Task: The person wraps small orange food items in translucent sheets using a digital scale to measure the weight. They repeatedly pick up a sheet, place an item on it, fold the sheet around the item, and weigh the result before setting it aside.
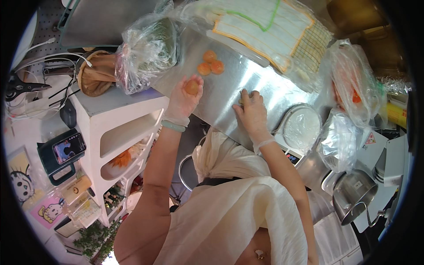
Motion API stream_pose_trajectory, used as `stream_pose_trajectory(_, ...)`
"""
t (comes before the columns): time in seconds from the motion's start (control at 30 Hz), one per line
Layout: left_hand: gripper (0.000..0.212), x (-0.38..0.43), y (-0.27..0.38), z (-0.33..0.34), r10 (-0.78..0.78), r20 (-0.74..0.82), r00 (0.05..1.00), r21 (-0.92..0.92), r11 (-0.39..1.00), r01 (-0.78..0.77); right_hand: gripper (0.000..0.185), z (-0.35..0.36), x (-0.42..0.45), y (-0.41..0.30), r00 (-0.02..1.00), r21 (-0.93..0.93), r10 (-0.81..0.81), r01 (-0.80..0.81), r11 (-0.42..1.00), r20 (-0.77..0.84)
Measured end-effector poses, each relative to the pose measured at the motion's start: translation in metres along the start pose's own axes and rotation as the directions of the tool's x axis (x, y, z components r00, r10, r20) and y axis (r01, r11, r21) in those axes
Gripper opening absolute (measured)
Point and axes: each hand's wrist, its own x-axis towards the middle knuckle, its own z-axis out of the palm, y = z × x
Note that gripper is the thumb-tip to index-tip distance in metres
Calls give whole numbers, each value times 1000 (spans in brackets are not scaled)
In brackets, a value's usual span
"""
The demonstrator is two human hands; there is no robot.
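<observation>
My left hand [180, 104], in a clear disposable glove with a pale green bangle at the wrist, cups an orange-brown ball [191, 87] in its upturned palm. Over the shiny metal worktop [215, 102], my gloved right hand [254, 114] bends its fingers around a small yellowish-green piece [241, 99], mostly hidden beneath them. Beyond my left hand, three orange balls [210, 63] sit clustered on the metal. To the right of my right hand is a digital kitchen scale [280, 137], its round platform [302, 126] covered in clear plastic.
Plastic-covered cloths [261, 36] lie at the back. A plastic-wrapped bundle [149, 53] stands back left, above a white shelf unit [96, 116]. Plastic bags [351, 82] crowd the right side, near a stand mixer's steel bowl [354, 195]. A phone [69, 148] leans on a dark green jug [49, 162].
</observation>
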Motion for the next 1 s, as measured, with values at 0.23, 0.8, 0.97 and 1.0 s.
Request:
stream_pose_trajectory(0.23,19,10,6,-8,154,-79,985,117,983,-144,23,22,1,16,994,42,-111,110,993,22)
stream_pose_trajectory(0.8,27,59,30,67,210,168,963,133,963,-233,19,-107,-95,101,796,765,552,-190,615,-246)
stream_pose_trajectory(0.97,41,45,14,84,-73,269,960,-174,977,123,25,-38,-42,33,951,460,78,72,885,-299)
stream_pose_trajectory(1.0,37,34,2,91,28,221,975,-105,994,-4,28,-18,-33,30,955,353,-21,130,927,-297)
